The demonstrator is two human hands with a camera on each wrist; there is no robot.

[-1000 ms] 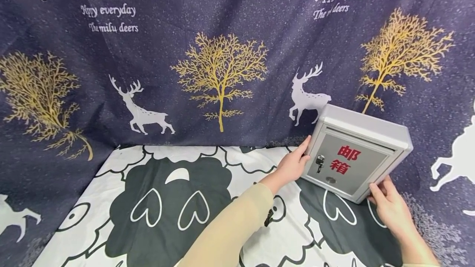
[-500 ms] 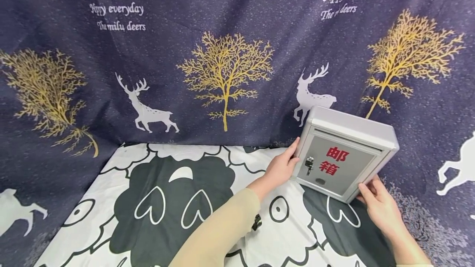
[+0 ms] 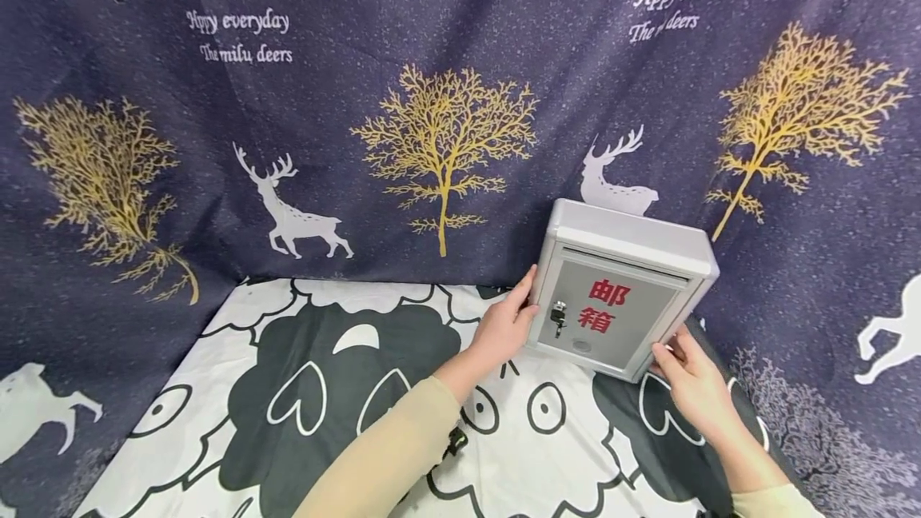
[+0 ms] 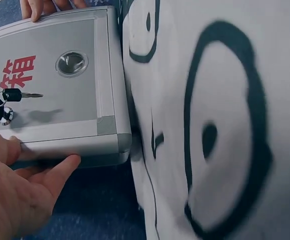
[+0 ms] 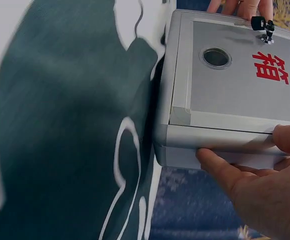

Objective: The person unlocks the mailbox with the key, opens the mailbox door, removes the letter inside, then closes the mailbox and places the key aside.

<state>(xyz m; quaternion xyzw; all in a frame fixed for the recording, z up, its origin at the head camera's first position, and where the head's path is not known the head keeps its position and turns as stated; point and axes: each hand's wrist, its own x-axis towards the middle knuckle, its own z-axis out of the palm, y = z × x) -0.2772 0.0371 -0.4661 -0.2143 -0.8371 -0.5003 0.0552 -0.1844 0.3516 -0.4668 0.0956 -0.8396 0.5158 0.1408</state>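
A silver metal mailbox (image 3: 640, 318) with red characters on its door stands tilted, slot side up, in the right half of the head view. My left hand (image 3: 500, 330) grips its left side, thumb at the front edge and fingers along the side wall. On the opposite side, lower down, my right hand (image 3: 698, 394) holds the edge with the thumb in front. A small key set (image 4: 12, 95) hangs from the door lock in the left wrist view. Near the bottom of the door is a round window (image 5: 216, 58). Whether the base touches the cloth I cannot tell.
A white and dark cloth with cartoon sheep (image 3: 345, 390) covers the table. Behind it hangs a navy curtain (image 3: 324, 118) printed with golden trees and white deer, close to the mailbox's back. A small dark object (image 3: 456, 442) shows by the left sleeve.
Both hands have carried or slid the mailbox leftward across the cloth, with their hold kept on its sides. The head view has shifted slightly too.
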